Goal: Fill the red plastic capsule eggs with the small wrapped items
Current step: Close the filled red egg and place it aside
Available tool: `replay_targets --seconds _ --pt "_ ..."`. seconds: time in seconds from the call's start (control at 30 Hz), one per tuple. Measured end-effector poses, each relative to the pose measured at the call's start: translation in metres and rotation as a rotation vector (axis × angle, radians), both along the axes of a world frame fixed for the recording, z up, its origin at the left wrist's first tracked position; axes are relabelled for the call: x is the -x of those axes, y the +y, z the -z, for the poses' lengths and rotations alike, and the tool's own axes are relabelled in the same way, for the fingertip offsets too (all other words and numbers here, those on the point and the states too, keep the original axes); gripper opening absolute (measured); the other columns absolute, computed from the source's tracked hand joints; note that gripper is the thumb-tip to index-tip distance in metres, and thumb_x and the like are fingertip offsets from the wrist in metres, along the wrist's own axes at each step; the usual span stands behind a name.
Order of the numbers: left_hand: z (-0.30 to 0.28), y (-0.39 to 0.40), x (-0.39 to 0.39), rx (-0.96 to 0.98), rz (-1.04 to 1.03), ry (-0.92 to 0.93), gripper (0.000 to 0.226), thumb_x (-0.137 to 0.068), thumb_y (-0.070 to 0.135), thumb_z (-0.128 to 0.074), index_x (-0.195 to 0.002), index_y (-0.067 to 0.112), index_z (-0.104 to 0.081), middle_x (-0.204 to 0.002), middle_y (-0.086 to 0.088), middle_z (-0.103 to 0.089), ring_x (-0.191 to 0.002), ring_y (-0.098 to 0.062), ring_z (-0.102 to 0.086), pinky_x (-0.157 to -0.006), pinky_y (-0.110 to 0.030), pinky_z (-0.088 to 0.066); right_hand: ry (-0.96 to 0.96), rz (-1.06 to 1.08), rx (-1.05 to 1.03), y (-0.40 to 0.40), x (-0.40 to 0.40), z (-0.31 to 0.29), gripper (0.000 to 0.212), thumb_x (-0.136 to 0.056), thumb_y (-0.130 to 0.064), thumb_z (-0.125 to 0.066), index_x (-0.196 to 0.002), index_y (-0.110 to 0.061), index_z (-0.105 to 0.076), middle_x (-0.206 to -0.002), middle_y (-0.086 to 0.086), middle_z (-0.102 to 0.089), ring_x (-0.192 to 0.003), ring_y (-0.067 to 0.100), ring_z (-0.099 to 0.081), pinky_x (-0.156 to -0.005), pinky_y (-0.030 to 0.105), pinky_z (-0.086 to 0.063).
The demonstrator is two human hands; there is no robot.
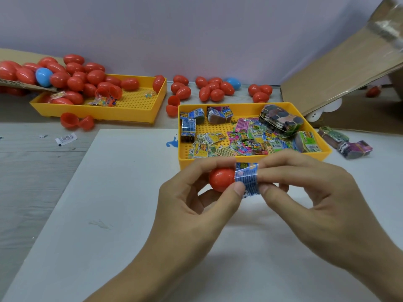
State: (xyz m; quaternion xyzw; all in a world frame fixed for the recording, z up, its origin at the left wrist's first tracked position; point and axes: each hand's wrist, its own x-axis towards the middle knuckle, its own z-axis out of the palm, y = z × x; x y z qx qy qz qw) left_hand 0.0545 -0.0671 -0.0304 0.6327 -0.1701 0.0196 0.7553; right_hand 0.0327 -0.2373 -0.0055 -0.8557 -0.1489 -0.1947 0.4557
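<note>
My left hand (192, 205) grips a red capsule egg half (221, 179) between thumb and fingers, just in front of the near yellow tray. My right hand (305, 192) pinches a small blue wrapped item (247, 178) whose left end sits at the egg half's opening. The near yellow tray (322, 149) holds many small colourful wrapped items (244, 140) and several banded bundles. A pile of red eggs (72, 77) fills the far yellow tray (135, 112) on the left.
More red eggs (213, 88) and a blue egg (233, 83) lie along the back wall. Open red halves (76, 121) sit before the far tray. A cardboard flap (340, 68) leans at right, with bundles (346, 142) beside the near tray. A white board (122, 192) lies under my hands.
</note>
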Motion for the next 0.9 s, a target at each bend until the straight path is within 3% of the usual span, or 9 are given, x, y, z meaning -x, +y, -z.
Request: replay_targets --seconds 0.17,0.37,0.43,0.57,0.73,0.9 --pt "0.0007 -0.0012 -0.0014 -0.018 -0.020 -0.006 0.023 -0.074 0.015 -0.077 -0.096 0.020 -0.075 -0.089 -0.002 -0.072 -0.083 -0.010 -0.069 -0.073 -0.019 -0.057 0.056 -0.055 -0.041 0.0010 0.0016 -0.0020 0.026 -0.079 -0.006 -0.064 -0.081 -0.031 -0.072 -0.087 -0.010 -0.066 -0.078 0.020 -0.062 -0.064 0.038 -0.047" --pt "0.0029 -0.0007 -0.0011 -0.005 -0.022 -0.057 0.024 -0.076 0.007 -0.074 -0.098 0.018 -0.073 -0.085 0.006 -0.073 -0.081 -0.007 -0.069 -0.073 -0.016 -0.055 0.172 -0.091 -0.223 -0.0010 -0.0001 -0.0025 0.018 -0.079 -0.009 -0.065 -0.083 -0.020 -0.078 -0.086 -0.003 -0.070 -0.071 0.021 -0.067 -0.059 0.047 -0.050" --pt "0.0040 -0.0005 -0.0004 -0.001 -0.032 -0.057 0.023 -0.077 0.009 -0.076 -0.097 0.019 -0.075 -0.090 0.004 -0.074 -0.086 -0.010 -0.070 -0.074 -0.019 -0.057 0.187 -0.089 -0.209 -0.0006 -0.0008 -0.0023 0.013 -0.080 -0.015 -0.069 -0.084 -0.021 -0.079 -0.087 -0.001 -0.070 -0.074 0.022 -0.067 -0.058 0.044 -0.051" --pt "0.0057 -0.0001 0.0004 -0.021 -0.062 -0.077 0.024 -0.077 0.024 -0.077 -0.101 0.021 -0.075 -0.098 0.002 -0.074 -0.094 -0.019 -0.072 -0.076 -0.024 -0.059 0.238 -0.095 -0.227 -0.0019 -0.0012 -0.0045 0.011 -0.079 -0.021 -0.072 -0.088 -0.026 -0.078 -0.089 -0.003 -0.071 -0.081 0.019 -0.068 -0.056 0.024 -0.049" --pt "0.0067 0.0008 0.0000 -0.076 -0.097 -0.146 0.025 -0.081 0.027 -0.072 -0.106 0.028 -0.073 -0.102 0.005 -0.072 -0.099 -0.020 -0.070 -0.076 -0.021 -0.059 0.253 -0.048 -0.315 0.0018 0.0004 -0.0041 0.014 -0.078 -0.019 -0.070 -0.087 -0.028 -0.076 -0.080 -0.004 -0.075 -0.072 0.017 -0.074 -0.050 0.025 -0.053" --pt "0.0070 0.0002 -0.0008 -0.108 -0.084 -0.242 0.029 -0.086 0.021 -0.069 -0.114 0.029 -0.069 -0.106 0.011 -0.068 -0.103 -0.022 -0.068 -0.079 -0.022 -0.059 0.422 -0.062 -0.506 -0.0013 -0.0021 -0.0056 0.010 -0.072 -0.014 -0.072 -0.080 -0.019 -0.069 -0.079 0.005 -0.075 -0.067 0.028 -0.074 -0.045 0.027 -0.052"
